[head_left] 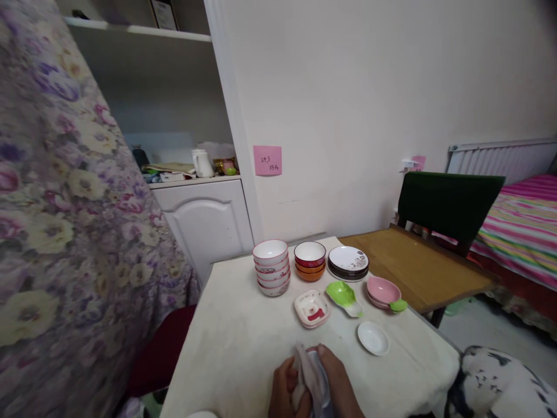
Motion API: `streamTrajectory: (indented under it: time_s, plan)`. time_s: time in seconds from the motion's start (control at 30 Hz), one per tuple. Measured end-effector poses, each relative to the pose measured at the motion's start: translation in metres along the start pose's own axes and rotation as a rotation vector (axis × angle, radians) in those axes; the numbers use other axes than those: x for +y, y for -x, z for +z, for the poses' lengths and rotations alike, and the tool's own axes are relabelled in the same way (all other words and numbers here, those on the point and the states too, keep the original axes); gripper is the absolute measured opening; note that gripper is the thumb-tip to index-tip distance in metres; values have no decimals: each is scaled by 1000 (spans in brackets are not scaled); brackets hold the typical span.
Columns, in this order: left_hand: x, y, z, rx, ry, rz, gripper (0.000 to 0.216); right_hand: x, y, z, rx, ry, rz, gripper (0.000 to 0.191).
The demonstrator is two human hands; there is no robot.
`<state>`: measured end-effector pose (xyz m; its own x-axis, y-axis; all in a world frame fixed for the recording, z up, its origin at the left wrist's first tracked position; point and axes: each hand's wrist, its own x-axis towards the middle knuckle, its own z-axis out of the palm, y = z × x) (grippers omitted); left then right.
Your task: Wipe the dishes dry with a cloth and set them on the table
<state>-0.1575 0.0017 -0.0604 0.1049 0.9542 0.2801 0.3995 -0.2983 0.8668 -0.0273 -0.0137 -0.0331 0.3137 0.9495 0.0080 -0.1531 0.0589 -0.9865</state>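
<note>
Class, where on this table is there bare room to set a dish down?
Roomiest is the tablecloth left of the white bowls and left hand. A smaller patch lies between the right hand, the small white dish and the right edge. Crowded: back right, where plates, green dish and pink dishes sit close.

Looks like a home, prob. a bedrm or living rm: bed cover [522, 212] w/ pink stripes on the R, floral curtain [47, 232] on the L, wall shelf [139, 29], white jug [203, 164] above a cupboard door [209, 226], plus household bowls [273, 270] & plates [348, 259] on a cloth-covered table [230, 331].
</note>
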Motion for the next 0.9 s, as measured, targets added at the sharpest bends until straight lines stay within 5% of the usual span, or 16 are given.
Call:
streamTrajectory:
  time_s: [0.17,0.3,0.43,0.53,0.67,0.8,0.9]
  plan:
    - [12,-1,0,-108,17,-177,44,-21,4,13,-70,106,-81,47]
    - [19,-5,-10,-58,37,-190,32,-29,6,18,-166,221,-186,46]
    - [19,-9,-21,46,41,-286,34,-7,13,18,-244,393,-263,40]
    - [16,-9,-27,5,-8,-326,32,11,19,17,-210,499,-256,42]
    - [17,-8,-35,-64,-162,-300,35,-6,15,12,-341,588,-294,41]
    - [25,-11,-44,-276,-373,-147,32,-47,5,2,-516,690,-280,24]
    - [27,-13,-43,-301,-428,-120,30,-52,4,-3,-519,656,-311,26]
